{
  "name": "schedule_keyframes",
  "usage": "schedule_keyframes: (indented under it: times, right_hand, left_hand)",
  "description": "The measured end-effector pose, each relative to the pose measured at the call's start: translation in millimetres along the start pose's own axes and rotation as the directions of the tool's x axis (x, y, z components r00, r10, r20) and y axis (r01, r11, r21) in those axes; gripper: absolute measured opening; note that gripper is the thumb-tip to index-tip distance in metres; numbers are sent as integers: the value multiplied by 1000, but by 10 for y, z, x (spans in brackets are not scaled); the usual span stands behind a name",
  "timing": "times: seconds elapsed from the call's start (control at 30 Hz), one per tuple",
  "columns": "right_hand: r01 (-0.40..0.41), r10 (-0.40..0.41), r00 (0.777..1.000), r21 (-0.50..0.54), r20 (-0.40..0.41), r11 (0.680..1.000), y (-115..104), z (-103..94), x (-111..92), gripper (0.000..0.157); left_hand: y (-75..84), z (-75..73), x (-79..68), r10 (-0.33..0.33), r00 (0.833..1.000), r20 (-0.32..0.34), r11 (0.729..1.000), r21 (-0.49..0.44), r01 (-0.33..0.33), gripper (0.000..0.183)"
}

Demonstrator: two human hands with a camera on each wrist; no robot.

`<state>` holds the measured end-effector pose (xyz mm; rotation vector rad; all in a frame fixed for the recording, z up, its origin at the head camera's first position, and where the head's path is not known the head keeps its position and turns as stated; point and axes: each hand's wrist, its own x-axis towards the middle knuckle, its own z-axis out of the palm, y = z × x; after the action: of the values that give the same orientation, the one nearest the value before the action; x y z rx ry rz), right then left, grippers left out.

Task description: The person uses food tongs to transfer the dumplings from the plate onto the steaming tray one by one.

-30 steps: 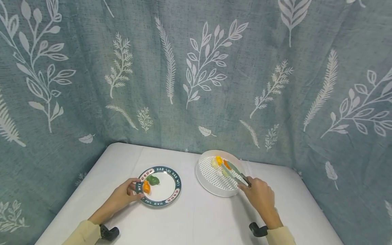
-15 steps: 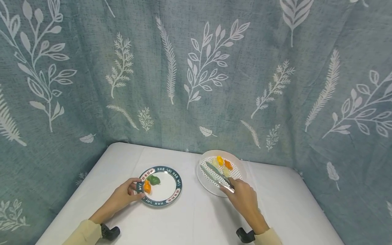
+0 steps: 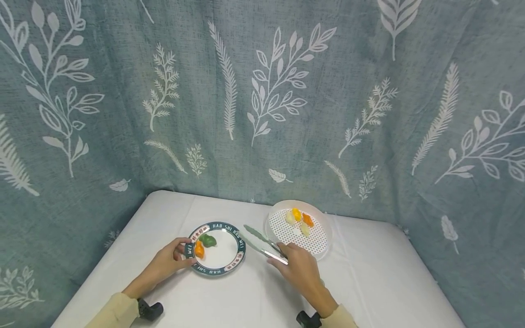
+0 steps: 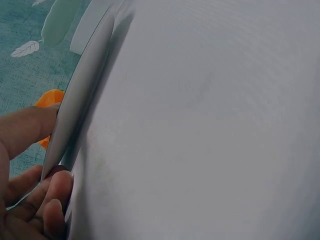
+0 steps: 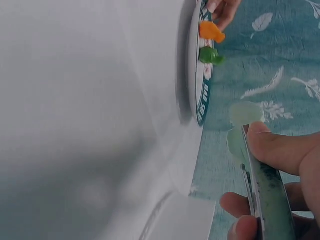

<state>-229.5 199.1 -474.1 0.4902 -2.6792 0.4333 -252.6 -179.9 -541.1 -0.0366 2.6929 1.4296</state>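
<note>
My left hand point(image 3: 168, 259) grips the left rim of a white plate point(image 3: 215, 272) with a dark green lettered border. In the left wrist view its thumb point(image 4: 30, 127) lies on the top side and fingers curl at the edge beneath. An orange pepper point(image 3: 199, 249) and a green pepper point(image 3: 208, 240) rest on the plate's left half. My right hand point(image 3: 301, 271) holds metal tongs point(image 3: 274, 256) with pale green tips, which reach toward the plate's right rim. The tongs stand spread, with nothing visible between the tips.
A round white perforated tray point(image 3: 282, 233) stands right of the plate, behind my right hand. In it lie a yellow pepper point(image 3: 296, 214), an orange piece point(image 3: 307, 220) and two pale yellow pieces point(image 3: 305, 229). A leaf-patterned curtain point(image 3: 262, 114) hangs behind the white table point(image 3: 229, 305).
My right hand has moved left with the tongs, from over the perforated tray to beside the plate. My left hand stays on the plate rim.
</note>
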Motion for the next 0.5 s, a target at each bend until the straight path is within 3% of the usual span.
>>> schedule_keyframes:
  times: [0.5]
  right_hand:
    - [59, -65, 993, 54, 100, 997, -300, 260, 95, 45]
  left_hand:
    - [-15, 4, 24, 7, 1000, -26, 1000, 12, -7, 78]
